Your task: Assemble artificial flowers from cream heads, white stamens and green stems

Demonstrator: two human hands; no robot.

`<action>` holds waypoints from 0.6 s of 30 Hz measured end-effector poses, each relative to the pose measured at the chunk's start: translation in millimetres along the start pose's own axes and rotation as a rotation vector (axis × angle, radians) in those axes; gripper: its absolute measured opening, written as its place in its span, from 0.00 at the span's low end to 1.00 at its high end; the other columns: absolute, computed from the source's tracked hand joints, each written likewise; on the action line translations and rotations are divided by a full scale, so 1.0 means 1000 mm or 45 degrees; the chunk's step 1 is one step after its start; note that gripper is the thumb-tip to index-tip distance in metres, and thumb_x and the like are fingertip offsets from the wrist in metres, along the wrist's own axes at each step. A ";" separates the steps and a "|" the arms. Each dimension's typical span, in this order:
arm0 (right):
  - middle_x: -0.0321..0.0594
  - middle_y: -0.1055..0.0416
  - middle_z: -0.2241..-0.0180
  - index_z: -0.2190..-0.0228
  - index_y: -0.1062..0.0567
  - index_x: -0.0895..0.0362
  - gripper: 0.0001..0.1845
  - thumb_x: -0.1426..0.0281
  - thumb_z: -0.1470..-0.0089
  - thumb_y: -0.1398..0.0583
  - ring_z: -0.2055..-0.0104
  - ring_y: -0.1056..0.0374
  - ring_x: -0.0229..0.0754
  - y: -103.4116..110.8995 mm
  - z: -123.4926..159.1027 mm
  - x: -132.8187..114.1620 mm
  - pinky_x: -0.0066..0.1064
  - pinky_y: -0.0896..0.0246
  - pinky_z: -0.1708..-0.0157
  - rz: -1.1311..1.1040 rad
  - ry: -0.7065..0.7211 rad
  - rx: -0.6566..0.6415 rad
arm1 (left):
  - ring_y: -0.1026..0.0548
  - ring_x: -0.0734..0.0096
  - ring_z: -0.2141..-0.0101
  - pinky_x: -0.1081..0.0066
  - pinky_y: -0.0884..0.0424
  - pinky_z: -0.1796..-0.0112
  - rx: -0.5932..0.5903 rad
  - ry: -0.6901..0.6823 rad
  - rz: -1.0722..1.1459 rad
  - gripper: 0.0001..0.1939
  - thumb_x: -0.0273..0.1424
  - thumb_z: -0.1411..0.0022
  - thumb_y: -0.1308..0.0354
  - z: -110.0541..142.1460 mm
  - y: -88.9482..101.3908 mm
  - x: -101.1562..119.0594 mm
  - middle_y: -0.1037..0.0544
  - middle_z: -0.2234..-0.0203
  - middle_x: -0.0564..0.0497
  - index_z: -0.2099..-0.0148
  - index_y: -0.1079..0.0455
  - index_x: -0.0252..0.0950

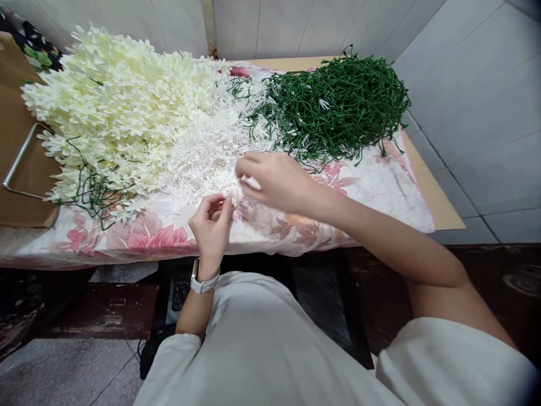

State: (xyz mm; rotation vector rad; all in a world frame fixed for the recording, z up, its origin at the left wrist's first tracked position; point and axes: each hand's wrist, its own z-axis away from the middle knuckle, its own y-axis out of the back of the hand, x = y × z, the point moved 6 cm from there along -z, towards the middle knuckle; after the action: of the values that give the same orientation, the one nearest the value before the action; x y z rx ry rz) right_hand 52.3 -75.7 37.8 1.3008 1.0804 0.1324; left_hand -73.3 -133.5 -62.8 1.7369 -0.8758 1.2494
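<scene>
My left hand (211,223) is curled at the table's front edge, its fingertips pinched together on something small that I cannot make out. My right hand (274,179) reaches left over the heap of small white plastic flower pieces (203,152), with its fingers pinched on a white piece at the heap's near edge. A big mound of cream artificial flowers (114,107) lies at the left, some with green stems. A tangle of green plastic stems (338,107) lies at the back right.
A floral cloth (372,186) covers the table. A brown cardboard box (17,169) with a metal handle stands at the left edge. Tiled walls close in the back and right. A watch sits on my left wrist.
</scene>
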 end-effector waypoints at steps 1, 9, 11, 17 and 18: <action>0.42 0.28 0.72 0.74 0.25 0.57 0.06 0.74 0.48 0.42 0.68 0.33 0.43 -0.002 -0.012 0.024 0.32 0.44 0.68 0.111 -0.101 0.022 | 0.23 0.74 0.71 0.75 0.26 0.70 0.052 0.025 0.046 0.10 0.37 0.41 0.39 0.000 0.002 -0.001 0.24 0.72 0.51 0.62 0.31 0.35; 0.39 0.28 0.79 0.78 0.24 0.61 0.05 0.73 0.53 0.38 0.74 0.33 0.38 -0.028 -0.036 0.081 0.29 0.47 0.71 0.110 -0.295 0.053 | 0.23 0.78 0.73 0.79 0.25 0.69 0.032 0.166 0.345 0.13 0.35 0.50 0.32 -0.008 0.002 -0.003 0.25 0.76 0.54 0.69 0.32 0.34; 0.38 0.28 0.78 0.77 0.24 0.61 0.04 0.77 0.54 0.39 0.74 0.33 0.36 -0.025 -0.033 0.074 0.28 0.45 0.71 -0.049 -0.282 0.107 | 0.22 0.77 0.74 0.78 0.24 0.69 0.016 0.247 0.452 0.15 0.36 0.51 0.31 -0.009 0.002 -0.006 0.25 0.77 0.55 0.70 0.33 0.34; 0.37 0.26 0.76 0.74 0.24 0.61 0.03 0.79 0.55 0.38 0.73 0.31 0.36 -0.022 -0.015 0.062 0.26 0.41 0.71 -0.406 -0.248 0.237 | 0.20 0.74 0.74 0.76 0.22 0.67 0.001 0.290 0.577 0.15 0.36 0.51 0.31 -0.011 0.003 -0.009 0.23 0.76 0.54 0.68 0.31 0.34; 0.37 0.26 0.76 0.74 0.24 0.61 0.02 0.78 0.55 0.37 0.73 0.31 0.36 -0.023 -0.013 0.062 0.26 0.41 0.71 -0.411 -0.247 0.270 | 0.20 0.74 0.73 0.76 0.22 0.67 0.003 0.283 0.573 0.14 0.36 0.50 0.31 -0.011 0.003 -0.009 0.22 0.75 0.53 0.67 0.31 0.34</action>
State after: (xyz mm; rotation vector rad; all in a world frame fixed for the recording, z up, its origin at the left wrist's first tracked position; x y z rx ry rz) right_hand 65.5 -35.6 -14.1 1.2780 1.1429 -0.3514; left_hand -82.9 -124.0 -68.5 1.4075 -1.1681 1.6966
